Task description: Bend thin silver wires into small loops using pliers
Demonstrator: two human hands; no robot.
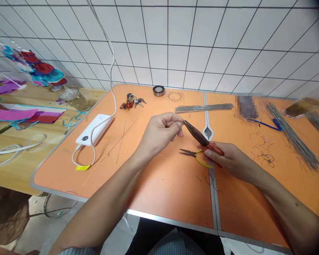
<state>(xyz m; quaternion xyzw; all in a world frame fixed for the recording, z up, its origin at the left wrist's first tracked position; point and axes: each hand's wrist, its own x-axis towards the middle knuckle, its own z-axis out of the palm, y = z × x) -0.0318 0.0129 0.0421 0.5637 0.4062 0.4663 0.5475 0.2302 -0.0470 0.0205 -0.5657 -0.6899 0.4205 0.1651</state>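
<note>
Two pliers show on the orange table (162,198). The right hand (230,159) squeezes around red-handled black long-nose pliers (194,132). The left hand (159,132) pinches something too thin to see at their tip. Yellow-handled pliers (194,154) lie just below the right hand.

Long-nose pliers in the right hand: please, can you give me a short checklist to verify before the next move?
1. The right hand holds the long-nose pliers by the red handles: ok.
2. The left hand has its fingertips at the pliers' tip: ok.
3. Wire held at the tip: cannot tell, too thin to see.
4. The yellow-handled pliers lie on the orange table: ok.
5. The wire bundle lies beyond the hands: ok.
</note>
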